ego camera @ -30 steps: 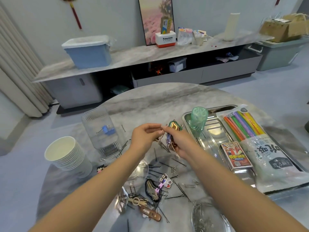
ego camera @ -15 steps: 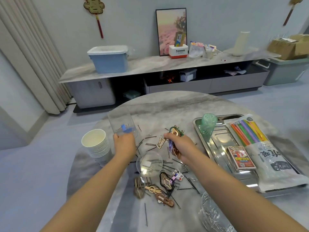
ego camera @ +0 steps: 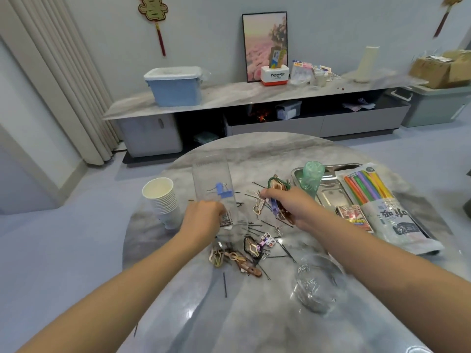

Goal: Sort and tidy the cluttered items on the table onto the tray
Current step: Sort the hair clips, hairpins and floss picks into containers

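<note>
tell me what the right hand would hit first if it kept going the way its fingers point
Probably the scattered bobby pins on the table. The right hand, gripping a bunch of hair clips, points left toward the clear plastic box; depth is unclear.

Left grip [ego camera: 204,218] hiding the clear box's [ego camera: 213,184] lower corner. Clips bunched in the right grip [ego camera: 293,208] too tangled to count. Contents of the blurred clear cup [ego camera: 317,282] unreadable. Desk [ego camera: 254,314] cut off below.
</note>
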Demonstrator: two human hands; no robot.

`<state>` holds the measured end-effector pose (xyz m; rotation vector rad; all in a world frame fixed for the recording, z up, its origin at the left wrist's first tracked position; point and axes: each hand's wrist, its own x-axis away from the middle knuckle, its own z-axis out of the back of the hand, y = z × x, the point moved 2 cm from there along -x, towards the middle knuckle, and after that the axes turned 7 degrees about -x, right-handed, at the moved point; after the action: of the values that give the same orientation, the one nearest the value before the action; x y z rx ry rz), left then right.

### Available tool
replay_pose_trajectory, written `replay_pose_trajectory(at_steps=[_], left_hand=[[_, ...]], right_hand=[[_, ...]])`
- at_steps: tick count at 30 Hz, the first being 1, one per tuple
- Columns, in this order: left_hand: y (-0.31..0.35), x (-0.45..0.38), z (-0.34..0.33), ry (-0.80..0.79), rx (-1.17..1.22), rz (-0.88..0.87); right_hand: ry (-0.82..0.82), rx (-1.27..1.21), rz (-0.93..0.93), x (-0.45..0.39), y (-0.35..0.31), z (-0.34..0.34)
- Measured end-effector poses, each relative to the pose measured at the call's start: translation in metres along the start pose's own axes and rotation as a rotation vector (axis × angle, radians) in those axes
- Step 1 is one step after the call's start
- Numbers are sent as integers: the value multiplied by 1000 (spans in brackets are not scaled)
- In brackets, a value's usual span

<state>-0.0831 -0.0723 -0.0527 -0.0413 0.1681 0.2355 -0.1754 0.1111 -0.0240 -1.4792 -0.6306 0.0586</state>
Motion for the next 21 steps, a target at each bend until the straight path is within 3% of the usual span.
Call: replay_pose_trajectory(at_steps=[10, 16, 21], left_hand=[[35, 127, 30, -155, -43, -136], [61, 155, 20, -169, 0, -259], [81, 166, 11, -200, 11, -339]], right_hand=[[-86, 219, 53, 70, 9, -19], [-195, 267, 80, 98, 4, -10], [-154, 436, 114, 115, 9, -1]])
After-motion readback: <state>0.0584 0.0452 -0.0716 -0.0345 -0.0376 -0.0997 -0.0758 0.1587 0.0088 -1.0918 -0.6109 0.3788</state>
